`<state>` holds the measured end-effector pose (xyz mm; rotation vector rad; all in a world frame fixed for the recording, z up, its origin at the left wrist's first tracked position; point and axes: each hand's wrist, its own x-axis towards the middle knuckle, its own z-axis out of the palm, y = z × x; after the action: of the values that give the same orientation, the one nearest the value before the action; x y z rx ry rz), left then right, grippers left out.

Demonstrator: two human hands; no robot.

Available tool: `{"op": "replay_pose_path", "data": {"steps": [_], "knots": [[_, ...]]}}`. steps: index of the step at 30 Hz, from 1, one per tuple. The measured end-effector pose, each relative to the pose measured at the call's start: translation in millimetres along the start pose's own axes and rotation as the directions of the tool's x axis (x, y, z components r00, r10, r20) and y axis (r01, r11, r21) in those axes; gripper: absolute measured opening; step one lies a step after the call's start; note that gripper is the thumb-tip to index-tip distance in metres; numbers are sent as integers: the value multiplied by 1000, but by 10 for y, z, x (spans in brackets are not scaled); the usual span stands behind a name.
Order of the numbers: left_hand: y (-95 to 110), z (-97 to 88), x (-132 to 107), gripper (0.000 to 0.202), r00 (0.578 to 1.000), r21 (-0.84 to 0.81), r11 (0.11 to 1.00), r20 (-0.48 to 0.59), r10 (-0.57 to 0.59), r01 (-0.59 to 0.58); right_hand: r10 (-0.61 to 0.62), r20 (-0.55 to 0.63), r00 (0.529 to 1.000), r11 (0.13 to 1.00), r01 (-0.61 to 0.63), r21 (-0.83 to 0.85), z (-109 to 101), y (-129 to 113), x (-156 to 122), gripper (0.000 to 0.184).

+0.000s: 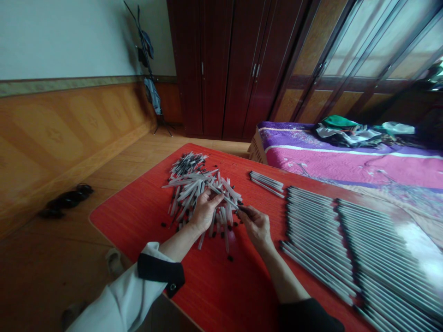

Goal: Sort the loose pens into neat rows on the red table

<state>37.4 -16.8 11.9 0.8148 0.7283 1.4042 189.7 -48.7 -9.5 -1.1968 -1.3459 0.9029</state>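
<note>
My left hand [204, 210] is closed in a pinch around a slim, pale pen [229, 201], above a loose pile of tubes. At the pen's near right end, my right hand [256, 226] has its fingers closed on the dark tip; whether that is a separate cap I cannot make out. Under and behind my left hand lies the heap of translucent white pen tubes [188, 191]. Small black caps, such as one cap [230, 258], are scattered around it. Thinner dark-and-clear pieces [188, 163] form a smaller pile at the back.
The red table [228, 295] holds two neat rows of finished-looking pens, a nearer row [314, 230] and a farther-right row [387, 258]. A few pens [266, 183] lie apart. Beyond are a bed [346, 161], a dark wardrobe [238, 69] and a coat stand [147, 60].
</note>
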Motion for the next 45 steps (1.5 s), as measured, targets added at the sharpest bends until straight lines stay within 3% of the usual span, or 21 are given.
{"op": "replay_pose_path", "data": {"steps": [9,19,21,24,27,30,32,34,38,45], "knots": [[22,16,-18,24,998,-12,998,-37,-56,56,-56,-8,998,990,54,-129,20,-171,-40,22],[11,62,-68,25,998,31,998,-47,-47,49,96,30,995,993,-98,72,52,-130,-17,27],[-20,62,-57,25,998,49,997,-9,-60,61,64,58,996,998,-65,7,53,-149,-13,28],[-55,51,-37,26,997,139,990,64,-43,34,7,99,995,973,16,-232,-11,-207,20,28],[-19,31,-24,33,992,237,966,100,79,-101,-9,45,999,865,30,-502,-193,-298,162,28],[68,8,-26,41,971,281,930,63,229,-237,-5,-106,994,574,-84,-814,-451,-357,419,28],[114,-10,-34,40,955,307,909,0,297,-282,37,-189,981,383,-189,-904,-599,-340,590,29],[137,-32,-40,35,944,337,891,-20,329,-303,71,-217,974,259,-228,-938,-688,-277,709,29],[133,-78,-34,26,931,403,849,27,364,-343,61,-184,981,141,-191,-971,-697,-96,779,29],[157,-109,-10,25,934,383,857,45,354,-344,148,-159,976,41,-167,-985,-640,26,871,31]]}}
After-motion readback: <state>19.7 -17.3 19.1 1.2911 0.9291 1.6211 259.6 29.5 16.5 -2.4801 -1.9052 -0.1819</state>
